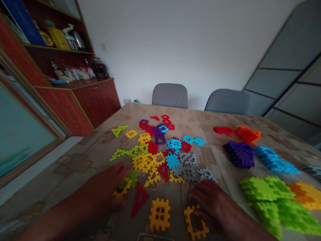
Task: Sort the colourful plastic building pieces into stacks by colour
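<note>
My left hand (pixel 114 182) has its thumb and fingers on either side of a yellow interlocking tile (pixel 123 188). A green tile (pixel 132 177) lies right beside its fingertips, partly covered. My right hand (pixel 212 201) is low over the table, thumb and fingers apart. Its thumb overlaps a yellow frame tile (pixel 195 231) with a large opening; whether it presses on the tile is hard to see. Between the hands lie a yellow window tile (pixel 159 214) and a red triangular tile (pixel 139 199). Grey tiles (pixel 189 174) are just beyond my right fingers.
Mixed tiles spread over the patterned tablecloth (pixel 82 177). Colour-sorted stacks stand at the right: red (pixel 223 131), orange (pixel 248 134), purple (pixel 239 154), blue (pixel 276 160), green (pixel 265 189) and yellow (pixel 307 194). Two grey chairs (pixel 170 95) are behind the far edge.
</note>
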`<state>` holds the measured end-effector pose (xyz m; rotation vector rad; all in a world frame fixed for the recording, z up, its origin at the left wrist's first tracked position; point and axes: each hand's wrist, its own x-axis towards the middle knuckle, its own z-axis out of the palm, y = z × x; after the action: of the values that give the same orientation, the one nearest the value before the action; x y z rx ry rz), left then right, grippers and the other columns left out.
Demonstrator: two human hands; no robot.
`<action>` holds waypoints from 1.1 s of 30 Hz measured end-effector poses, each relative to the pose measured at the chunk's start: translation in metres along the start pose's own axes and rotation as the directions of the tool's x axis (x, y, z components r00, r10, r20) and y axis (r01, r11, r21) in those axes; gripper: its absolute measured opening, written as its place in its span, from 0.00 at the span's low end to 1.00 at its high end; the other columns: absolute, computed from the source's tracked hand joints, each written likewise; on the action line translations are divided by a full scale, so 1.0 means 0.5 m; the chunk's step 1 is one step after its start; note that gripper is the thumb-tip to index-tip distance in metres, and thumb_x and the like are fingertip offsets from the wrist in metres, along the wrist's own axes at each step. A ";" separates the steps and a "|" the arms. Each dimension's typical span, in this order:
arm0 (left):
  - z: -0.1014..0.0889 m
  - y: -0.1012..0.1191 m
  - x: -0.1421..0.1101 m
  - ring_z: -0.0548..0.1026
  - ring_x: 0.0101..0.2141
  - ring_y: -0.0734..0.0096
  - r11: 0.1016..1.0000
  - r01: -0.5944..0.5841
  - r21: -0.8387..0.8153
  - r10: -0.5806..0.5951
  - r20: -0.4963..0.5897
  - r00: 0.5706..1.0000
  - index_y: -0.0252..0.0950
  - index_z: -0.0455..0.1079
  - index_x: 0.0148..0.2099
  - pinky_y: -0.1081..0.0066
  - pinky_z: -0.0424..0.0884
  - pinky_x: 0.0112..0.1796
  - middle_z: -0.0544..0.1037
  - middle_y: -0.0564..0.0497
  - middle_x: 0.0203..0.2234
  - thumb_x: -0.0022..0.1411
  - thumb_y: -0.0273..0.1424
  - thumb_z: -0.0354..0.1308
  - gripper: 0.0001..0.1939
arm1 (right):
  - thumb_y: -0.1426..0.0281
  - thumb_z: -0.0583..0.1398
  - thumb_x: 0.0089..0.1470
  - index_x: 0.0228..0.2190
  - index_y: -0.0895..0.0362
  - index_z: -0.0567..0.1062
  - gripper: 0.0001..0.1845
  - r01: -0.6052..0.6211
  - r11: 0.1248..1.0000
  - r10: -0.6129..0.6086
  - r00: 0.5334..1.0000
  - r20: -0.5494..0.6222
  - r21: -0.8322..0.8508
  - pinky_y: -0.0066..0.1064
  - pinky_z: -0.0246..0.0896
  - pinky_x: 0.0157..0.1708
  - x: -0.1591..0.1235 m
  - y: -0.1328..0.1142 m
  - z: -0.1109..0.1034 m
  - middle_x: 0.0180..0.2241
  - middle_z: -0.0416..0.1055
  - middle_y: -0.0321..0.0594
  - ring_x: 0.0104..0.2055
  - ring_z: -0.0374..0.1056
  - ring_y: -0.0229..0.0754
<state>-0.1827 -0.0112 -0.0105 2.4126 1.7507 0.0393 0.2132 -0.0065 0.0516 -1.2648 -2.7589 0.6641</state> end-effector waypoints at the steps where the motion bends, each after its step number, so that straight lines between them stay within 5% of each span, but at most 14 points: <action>1: 0.005 -0.002 -0.005 0.68 0.62 0.37 1.000 0.028 0.008 -0.028 -0.001 1.000 0.42 0.61 0.69 0.47 0.68 0.58 0.66 0.36 0.66 0.54 0.36 0.69 0.42 | 0.77 0.63 0.59 0.40 0.55 0.76 0.08 -0.002 1.000 0.002 1.000 -0.002 -0.006 0.42 0.62 0.47 0.001 -0.002 -0.002 0.42 0.76 0.42 0.47 0.70 0.51; 6: -0.051 0.006 -0.011 0.68 0.62 0.44 0.992 -0.067 -0.106 0.066 -0.015 0.998 0.49 0.52 0.73 0.52 0.69 0.59 0.65 0.44 0.67 0.63 0.36 0.62 0.40 | 0.78 0.62 0.59 0.39 0.54 0.76 0.09 0.011 1.000 -0.011 1.000 -0.018 -0.023 0.42 0.65 0.47 0.001 -0.014 -0.012 0.41 0.76 0.41 0.46 0.71 0.50; 10: -0.102 0.080 0.020 0.66 0.64 0.48 0.950 -0.270 -0.154 0.259 -0.084 0.962 0.56 0.46 0.74 0.53 0.66 0.61 0.63 0.51 0.68 0.67 0.29 0.58 0.40 | 0.79 0.60 0.62 0.39 0.55 0.77 0.08 0.010 1.000 -0.011 0.998 -0.069 -0.019 0.42 0.66 0.49 -0.001 -0.003 -0.014 0.42 0.76 0.43 0.47 0.72 0.49; 12: -0.112 0.141 0.053 0.67 0.64 0.56 0.885 -0.429 -0.179 0.422 -0.076 0.903 0.56 0.47 0.73 0.60 0.66 0.62 0.65 0.53 0.67 0.66 0.22 0.55 0.41 | 0.77 0.60 0.63 0.44 0.55 0.77 0.09 0.021 1.000 -0.023 0.993 -0.115 -0.021 0.44 0.66 0.51 -0.003 0.017 -0.010 0.45 0.76 0.44 0.49 0.72 0.50; 17: -0.117 0.277 0.159 0.72 0.58 0.59 0.616 -0.758 -0.212 0.773 -0.019 0.634 0.43 0.59 0.69 0.63 0.67 0.60 0.75 0.46 0.58 0.64 0.15 0.55 0.35 | 0.76 0.60 0.63 0.47 0.56 0.77 0.12 -0.006 0.998 -0.008 0.969 -0.246 -0.057 0.45 0.69 0.47 -0.008 0.078 0.002 0.43 0.77 0.46 0.46 0.74 0.52; 20: -0.123 0.306 0.200 0.70 0.60 0.60 0.550 -0.805 -0.220 0.817 -0.055 0.573 0.41 0.62 0.68 0.63 0.67 0.60 0.72 0.46 0.61 0.66 0.15 0.53 0.31 | 0.76 0.60 0.64 0.45 0.56 0.78 0.10 -0.031 0.999 0.018 0.958 -0.285 -0.043 0.45 0.69 0.45 -0.008 0.091 0.002 0.42 0.78 0.46 0.43 0.74 0.52; 22: -0.127 0.298 0.208 0.69 0.61 0.61 0.575 -0.786 -0.225 0.787 -0.108 0.607 0.42 0.64 0.67 0.63 0.66 0.61 0.70 0.46 0.64 0.67 0.15 0.52 0.30 | 0.76 0.60 0.64 0.45 0.56 0.78 0.09 -0.033 0.999 0.023 0.963 -0.268 -0.033 0.45 0.69 0.45 -0.005 0.086 -0.001 0.41 0.78 0.45 0.43 0.74 0.51; 26: -0.122 0.241 0.174 0.75 0.55 0.64 0.730 -0.631 -0.265 0.600 -0.195 0.776 0.45 0.70 0.62 0.66 0.70 0.57 0.76 0.49 0.58 0.70 0.20 0.51 0.23 | 0.77 0.60 0.63 0.45 0.56 0.76 0.10 0.053 0.999 -0.051 0.983 -0.179 0.004 0.42 0.66 0.49 0.002 0.057 -0.007 0.44 0.76 0.44 0.47 0.71 0.50; 29: -0.094 0.196 0.119 0.73 0.57 0.62 0.799 -0.517 -0.306 0.500 -0.140 0.855 0.50 0.68 0.64 0.63 0.69 0.59 0.75 0.52 0.58 0.69 0.25 0.57 0.24 | 0.79 0.59 0.62 0.50 0.54 0.74 0.17 0.116 0.993 -0.110 0.981 -0.159 0.033 0.41 0.62 0.54 0.005 0.038 -0.009 0.48 0.75 0.41 0.52 0.67 0.48; 33: -0.053 0.190 0.049 0.68 0.61 0.50 0.863 -0.386 -0.325 0.399 -0.027 0.916 0.52 0.60 0.69 0.55 0.67 0.61 0.69 0.50 0.64 0.60 0.39 0.69 0.38 | 0.83 0.59 0.57 0.55 0.53 0.71 0.26 0.166 0.984 -0.158 0.980 -0.124 0.061 0.39 0.57 0.58 0.010 0.033 -0.007 0.51 0.73 0.40 0.55 0.64 0.46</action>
<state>-0.0885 -0.0138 0.0275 2.4484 1.0987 0.3004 0.2224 0.0076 0.0477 -1.0171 -2.6795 0.6453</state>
